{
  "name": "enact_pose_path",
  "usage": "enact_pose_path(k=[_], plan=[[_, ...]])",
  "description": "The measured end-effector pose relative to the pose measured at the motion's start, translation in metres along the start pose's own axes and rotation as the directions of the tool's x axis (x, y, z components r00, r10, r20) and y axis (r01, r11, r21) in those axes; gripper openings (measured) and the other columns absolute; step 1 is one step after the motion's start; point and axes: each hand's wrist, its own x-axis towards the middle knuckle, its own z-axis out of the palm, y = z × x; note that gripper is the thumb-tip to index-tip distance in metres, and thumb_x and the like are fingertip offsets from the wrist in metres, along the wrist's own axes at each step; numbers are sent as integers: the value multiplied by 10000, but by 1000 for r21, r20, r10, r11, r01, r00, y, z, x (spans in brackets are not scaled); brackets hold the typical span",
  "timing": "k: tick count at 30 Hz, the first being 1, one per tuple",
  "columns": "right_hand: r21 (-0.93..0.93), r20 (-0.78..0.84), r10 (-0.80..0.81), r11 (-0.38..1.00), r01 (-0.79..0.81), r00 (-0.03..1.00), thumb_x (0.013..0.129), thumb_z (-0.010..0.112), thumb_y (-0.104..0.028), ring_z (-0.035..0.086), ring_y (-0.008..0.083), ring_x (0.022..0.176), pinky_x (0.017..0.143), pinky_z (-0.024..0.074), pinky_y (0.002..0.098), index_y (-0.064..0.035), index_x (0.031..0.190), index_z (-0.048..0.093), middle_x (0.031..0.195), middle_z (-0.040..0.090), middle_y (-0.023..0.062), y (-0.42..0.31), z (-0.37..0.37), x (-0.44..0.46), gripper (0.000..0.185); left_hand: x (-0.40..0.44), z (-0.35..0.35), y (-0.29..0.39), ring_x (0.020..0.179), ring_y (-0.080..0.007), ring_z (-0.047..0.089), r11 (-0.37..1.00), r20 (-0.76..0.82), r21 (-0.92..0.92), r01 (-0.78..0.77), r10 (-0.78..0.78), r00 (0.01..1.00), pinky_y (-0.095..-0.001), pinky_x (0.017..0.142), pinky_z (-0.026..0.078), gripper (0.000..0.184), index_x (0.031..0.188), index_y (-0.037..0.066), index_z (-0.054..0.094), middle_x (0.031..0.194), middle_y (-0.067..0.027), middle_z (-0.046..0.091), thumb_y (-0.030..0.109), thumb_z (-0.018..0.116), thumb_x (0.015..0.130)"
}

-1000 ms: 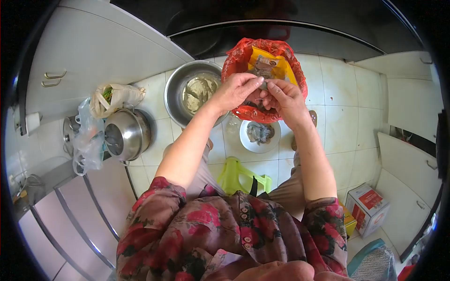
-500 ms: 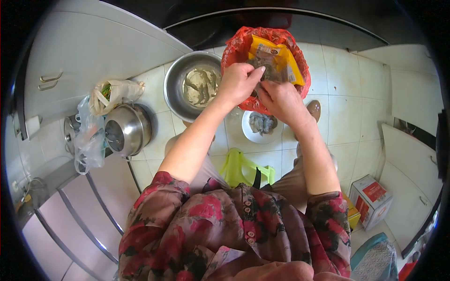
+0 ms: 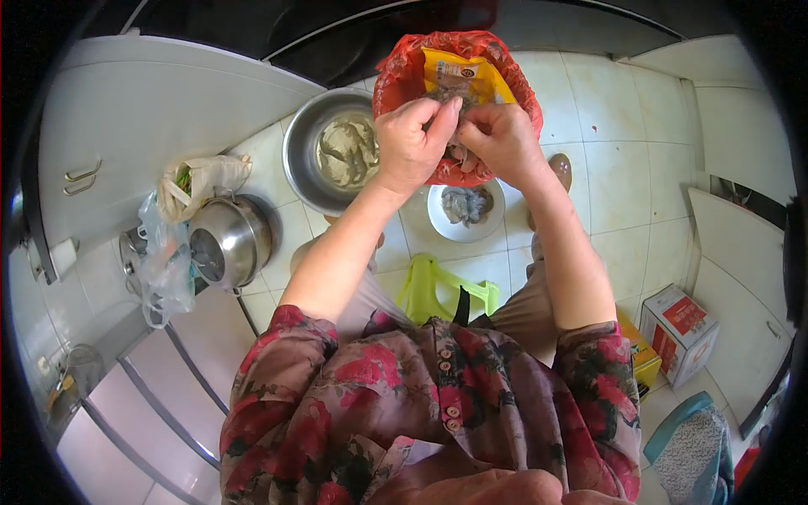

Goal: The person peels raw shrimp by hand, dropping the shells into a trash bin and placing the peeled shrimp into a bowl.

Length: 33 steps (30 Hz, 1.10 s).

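Edging rightward inside the bin's rim (image 3: 528, 94), my left hand (image 3: 411, 145) and right hand (image 3: 507, 145) are pinching closed, contents unclear, seemingly peeled shrimp (image 3: 465, 204) on the plate (image 3: 469, 234), others (image 3: 352, 153) in the basin (image 3: 300, 160).

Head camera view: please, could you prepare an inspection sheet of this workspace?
Surface: pale tiled floor, with a few small dark specks.
Job's things: red-lined bin holding a yellow packet; steel basin and white bowl, both holding what look like shrimp.
Clutter: steel pot, cloth bag and clear plastic bag grouped at left; printed box at right.
Grip: left hand and right hand over the bin, fingers bent; anything held is unclear.
Cables: nothing seen.
Surroundings: pale cabinet, green stool.
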Motion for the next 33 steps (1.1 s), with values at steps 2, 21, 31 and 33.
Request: enact_pose_path(k=[2, 21, 31, 33], plan=[[137, 32, 105, 985, -108, 994, 828, 592, -118, 644, 166, 491, 500, 505, 304, 48, 767, 636, 578, 619, 139, -2, -3, 1, 182, 2, -4, -2, 537, -220, 589, 998, -11, 8, -58, 58, 998, -320, 532, 457, 184, 683, 11, 618, 606, -124, 594, 100, 714, 813], [-220, -223, -330, 934, 283, 917, 755, 686, -112, 677, 245, 689, 635, 529, 323, -8, 900, 652, 797, 680, 139, 2, 12, 1, 182, 7, -39, -14, 810, -58, 561, 752, 500, -409, 517, -289, 816, -213, 708, 467, 150, 932, 29, 591, 906, -1, 606, -4, 647, 797], [-141, -91, -311, 944, 297, 946, 778, 658, -115, 653, 345, 714, 638, 524, 387, -27, 976, 635, 808, 664, 164, -9, 8, 1, 218, 12, -46, -10, 850, -86, 600, 901, 326, -272, 339, -245, 913, -249, 780, 483, 180, 918, 7, 613, 889, -28, 652, 29, 674, 750], [-164, -50, -341, 930, 329, 939, 784, 652, -117, 649, 353, 702, 628, 520, 397, -34, 981, 629, 789, 659, 167, -5, 9, 0, 216, 11, -48, -11, 836, -84, 600, 905, 358, -256, 339, -237, 903, -249, 767, 486, 193, 922, 6, 615, 875, -32, 656, 40, 677, 742]])
